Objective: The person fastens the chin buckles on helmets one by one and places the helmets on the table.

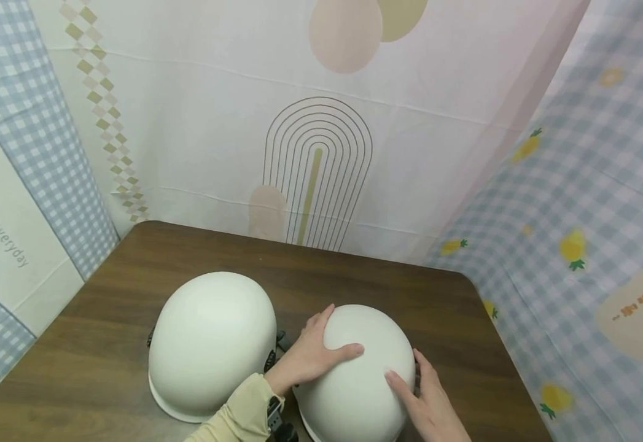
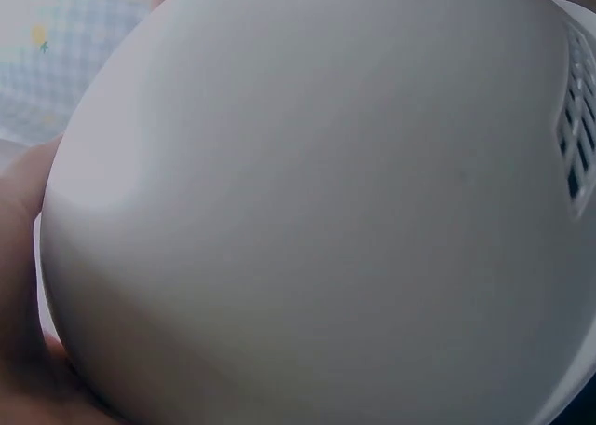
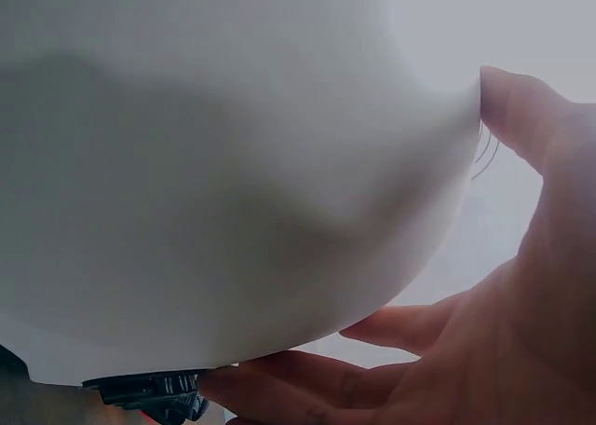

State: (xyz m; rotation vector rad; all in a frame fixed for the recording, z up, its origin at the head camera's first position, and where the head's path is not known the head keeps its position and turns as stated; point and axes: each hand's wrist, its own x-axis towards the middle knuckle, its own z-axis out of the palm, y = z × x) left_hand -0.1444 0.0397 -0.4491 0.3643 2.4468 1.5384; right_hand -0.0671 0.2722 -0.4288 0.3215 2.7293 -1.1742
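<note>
Two smooth white helmets are on the brown table. Both my hands hold the right-hand helmet (image 1: 354,399) near the front. My left hand (image 1: 310,353) grips its upper left side, the thumb laid over the shell. On the opposite side my right hand (image 1: 428,402) spreads its thumb on the shell and its fingers round the edge. A slotted vent (image 2: 579,131) shows on the shell in the left wrist view. In the right wrist view a black plastic piece (image 3: 154,392) sticks out under the rim, beside the fingertips. The helmet's underside is hidden.
The second white helmet (image 1: 213,344) stands dome up, just left of my left forearm, with black strap parts at its sides. Beneath lies the brown wooden table (image 1: 105,344). Patterned cloths (image 1: 205,123) hang behind and at both sides of it.
</note>
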